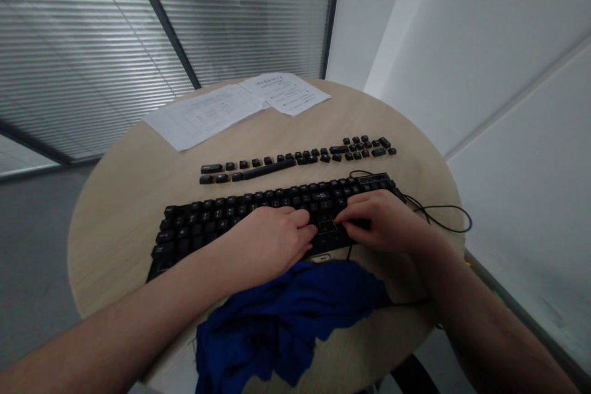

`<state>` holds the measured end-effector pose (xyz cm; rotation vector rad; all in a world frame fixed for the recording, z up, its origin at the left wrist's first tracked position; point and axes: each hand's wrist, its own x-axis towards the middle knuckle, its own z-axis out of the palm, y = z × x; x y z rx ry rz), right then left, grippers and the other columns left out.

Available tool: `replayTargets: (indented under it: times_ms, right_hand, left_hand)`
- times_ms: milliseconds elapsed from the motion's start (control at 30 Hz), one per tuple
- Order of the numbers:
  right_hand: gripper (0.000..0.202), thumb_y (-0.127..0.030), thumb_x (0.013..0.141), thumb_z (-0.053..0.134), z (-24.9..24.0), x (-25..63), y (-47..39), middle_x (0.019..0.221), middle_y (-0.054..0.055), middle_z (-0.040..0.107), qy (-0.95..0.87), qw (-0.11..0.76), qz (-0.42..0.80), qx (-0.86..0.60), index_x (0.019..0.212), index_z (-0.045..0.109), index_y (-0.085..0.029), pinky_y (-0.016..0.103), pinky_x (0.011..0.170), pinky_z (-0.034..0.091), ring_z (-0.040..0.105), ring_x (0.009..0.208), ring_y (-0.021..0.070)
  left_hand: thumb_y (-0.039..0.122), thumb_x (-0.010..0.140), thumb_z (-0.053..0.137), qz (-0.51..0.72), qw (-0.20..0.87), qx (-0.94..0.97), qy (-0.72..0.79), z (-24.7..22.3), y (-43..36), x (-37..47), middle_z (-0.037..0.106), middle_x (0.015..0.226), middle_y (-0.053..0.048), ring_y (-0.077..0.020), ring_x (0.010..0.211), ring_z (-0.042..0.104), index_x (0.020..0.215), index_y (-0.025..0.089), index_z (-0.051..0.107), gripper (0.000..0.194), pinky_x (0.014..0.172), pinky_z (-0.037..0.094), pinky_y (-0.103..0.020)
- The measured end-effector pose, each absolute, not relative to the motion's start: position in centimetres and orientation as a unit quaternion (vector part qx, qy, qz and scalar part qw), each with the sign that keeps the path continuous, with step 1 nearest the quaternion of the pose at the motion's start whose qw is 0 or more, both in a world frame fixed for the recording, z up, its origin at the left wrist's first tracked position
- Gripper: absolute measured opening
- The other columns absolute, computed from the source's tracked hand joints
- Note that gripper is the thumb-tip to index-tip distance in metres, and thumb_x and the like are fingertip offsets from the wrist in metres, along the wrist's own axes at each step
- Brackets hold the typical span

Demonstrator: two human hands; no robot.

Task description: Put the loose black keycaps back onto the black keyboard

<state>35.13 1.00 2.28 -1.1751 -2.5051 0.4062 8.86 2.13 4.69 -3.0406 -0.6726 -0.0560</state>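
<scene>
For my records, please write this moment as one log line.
left hand: at keyboard; right hand: at keyboard; loose keycaps: beyond keyboard; blue cloth: keyboard's near side

No txt legible. Printed sheets (210, 114) nr far edge of surface (120, 209): too sm. to read. Legends (321, 196) on kbd (325, 204) & loose keycaps (268, 169), plus pale label (322, 258) on kbd's near edge: illeg.

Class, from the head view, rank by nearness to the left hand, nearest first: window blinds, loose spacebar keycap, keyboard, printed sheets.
1. Keyboard: directly under the left hand.
2. Loose spacebar keycap: just beyond the keyboard.
3. Printed sheets: farther out, toward the left.
4. Window blinds: behind the sheets.
</scene>
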Motion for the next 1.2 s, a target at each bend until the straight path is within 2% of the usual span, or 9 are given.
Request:
replayTargets:
  times_ms: [267,567,767,933,1200]
  right_hand:
    - [0.021,-0.019,0.087,0.061,2.3,35.1,1.0,0.087,0.0,0.073,-0.881,0.172,0.145,-0.417,0.095,0.08,-0.023,0.021,0.071,0.043,0.066,0.075,0.0094]
    - [0.016,-0.024,0.091,0.066,2.2,34.7,1.0,0.09,-0.001,0.074,-0.88,0.175,0.132,-0.421,0.1,0.078,-0.024,0.022,0.075,0.044,0.066,0.078,0.0096]
    - [0.015,-0.021,0.09,0.066,2.2,34.4,0.9,0.087,-0.001,0.073,-0.881,0.173,0.105,-0.428,0.097,0.079,-0.024,0.023,0.074,0.044,0.066,0.077,0.0103]
    - [0.021,-0.017,0.091,0.061,2.3,34.5,0.8,0.084,0.0,0.072,-0.889,0.169,0.097,-0.415,0.097,0.079,-0.025,0.022,0.071,0.042,0.064,0.075,0.0095]
    - [0.022,-0.014,0.087,0.058,1.5,35.0,1.5,0.083,0.001,0.072,-0.867,0.245,0.044,-0.432,0.093,0.078,-0.021,0.022,0.072,0.043,0.064,0.075,0.0106]
  left_hand:
    - [0.029,0.099,0.056,-0.011,0.032,-0.975,-0.219,4.9,1.8,9.0,0.065,0.086,-0.003,-0.0213,0.077,0.067,0.106,0.019,0.072,0.02,0.066,0.054,-0.034]
    - [0.021,0.097,0.056,-0.035,0.074,-0.973,-0.216,5.0,2.6,9.0,0.064,0.087,-0.004,-0.0202,0.078,0.063,0.109,0.019,0.071,0.019,0.064,0.052,-0.032]
    - [0.024,0.098,0.054,-0.042,0.058,-0.972,-0.224,5.2,2.5,9.1,0.064,0.088,-0.004,-0.0208,0.078,0.063,0.11,0.02,0.072,0.022,0.063,0.053,-0.033]
    - [0.022,0.095,0.06,-0.03,0.039,-0.974,-0.222,5.5,2.6,9.4,0.064,0.092,-0.004,-0.0218,0.081,0.064,0.116,0.024,0.071,0.023,0.066,0.052,-0.034]
    - [0.019,0.093,0.065,-0.035,0.051,-0.978,-0.199,5.1,3.1,9.7,0.062,0.09,-0.003,-0.0217,0.085,0.061,0.102,0.023,0.073,0.012,0.066,0.047,-0.033]
